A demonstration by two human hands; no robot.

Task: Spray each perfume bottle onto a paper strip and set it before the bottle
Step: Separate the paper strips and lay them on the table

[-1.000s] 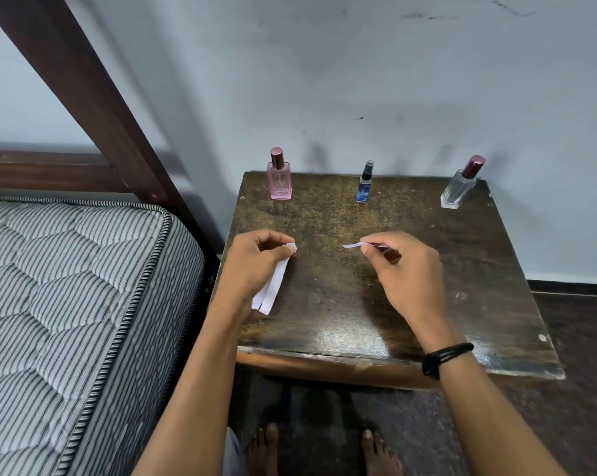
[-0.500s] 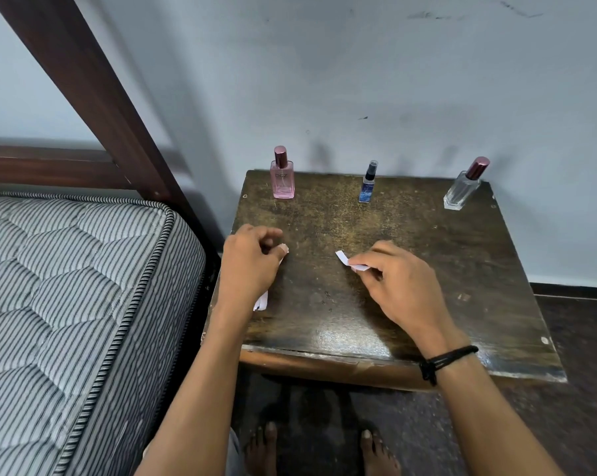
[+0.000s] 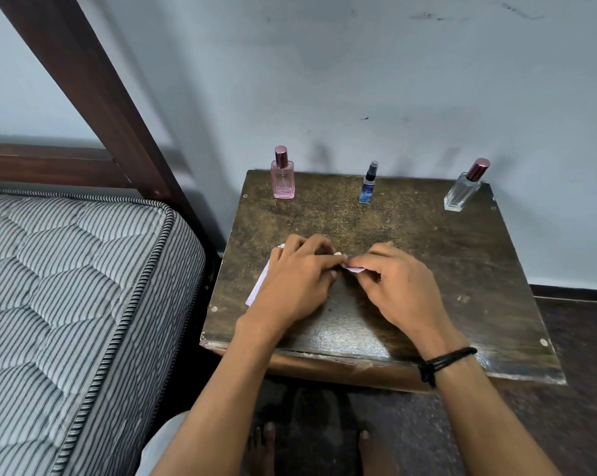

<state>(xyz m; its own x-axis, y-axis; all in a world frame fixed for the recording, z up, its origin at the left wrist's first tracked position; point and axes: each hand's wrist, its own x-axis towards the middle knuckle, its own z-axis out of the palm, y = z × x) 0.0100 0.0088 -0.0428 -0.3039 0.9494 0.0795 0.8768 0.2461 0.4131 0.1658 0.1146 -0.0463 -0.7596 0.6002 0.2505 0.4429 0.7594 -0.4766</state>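
Note:
Three perfume bottles stand along the far edge of a dark wooden table [image 3: 462,262]: a pink bottle [image 3: 283,178] at the left, a small blue spray bottle [image 3: 369,185] in the middle, and a clear bottle [image 3: 463,192] with a maroon cap at the right. My left hand [image 3: 298,280] holds white paper strips [image 3: 257,288] that stick out under its palm. My right hand [image 3: 398,283] pinches one small paper strip [image 3: 352,269]. The fingertips of both hands meet at that strip over the middle of the table.
A striped mattress [image 3: 66,304] on a dark wooden bed frame [image 3: 94,97] lies close to the table's left side. A grey wall rises right behind the bottles. My bare feet [image 3: 266,448] stand on the dark floor below the table's front edge.
My hands have come together from about a hand's width apart. The right hand's strip now touches the left hand's fingertips. The bottles have not moved.

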